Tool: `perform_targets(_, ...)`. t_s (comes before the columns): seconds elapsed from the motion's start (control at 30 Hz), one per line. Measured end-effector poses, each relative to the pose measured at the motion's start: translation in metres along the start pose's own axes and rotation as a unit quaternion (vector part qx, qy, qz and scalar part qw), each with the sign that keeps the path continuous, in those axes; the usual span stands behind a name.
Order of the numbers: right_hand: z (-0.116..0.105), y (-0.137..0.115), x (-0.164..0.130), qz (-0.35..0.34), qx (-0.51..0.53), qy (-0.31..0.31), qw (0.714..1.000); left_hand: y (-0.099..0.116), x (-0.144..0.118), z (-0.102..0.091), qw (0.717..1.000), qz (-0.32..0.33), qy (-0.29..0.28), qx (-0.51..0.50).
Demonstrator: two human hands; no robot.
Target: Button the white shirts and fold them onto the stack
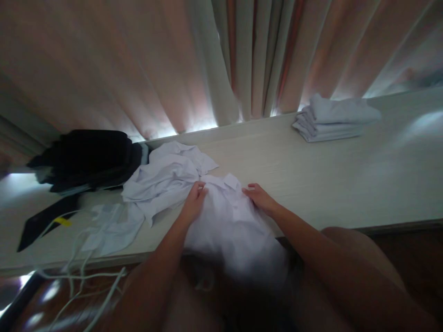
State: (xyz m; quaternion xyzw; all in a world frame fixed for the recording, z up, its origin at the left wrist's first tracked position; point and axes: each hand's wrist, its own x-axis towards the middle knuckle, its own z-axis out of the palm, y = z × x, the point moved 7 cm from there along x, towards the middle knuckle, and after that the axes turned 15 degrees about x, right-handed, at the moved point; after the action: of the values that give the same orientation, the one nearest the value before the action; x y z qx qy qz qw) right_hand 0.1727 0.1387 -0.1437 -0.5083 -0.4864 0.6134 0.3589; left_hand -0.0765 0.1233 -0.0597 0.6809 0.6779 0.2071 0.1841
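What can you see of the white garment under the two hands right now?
The white garment is thin, crumpled cloth, apparently a shirt. It lies on the pale tabletop, its near part hanging blurred over the front edge. The left hand pinches a fold near its top; the right hand rests flat on its upper right. Its top left meets the rumpled white pile.

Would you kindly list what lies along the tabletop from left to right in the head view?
Dark clothes pile → crumpled white shirt → left hand → right hand, both on a white garment → folded white stack.
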Motion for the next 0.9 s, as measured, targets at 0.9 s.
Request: perform_targets(0.9,-0.027,-0.152,-0.154,-0.154,-0.036,-0.098,0.983,0.088,-0.1,-0.178,0.975,0.188,0.012,0.118)
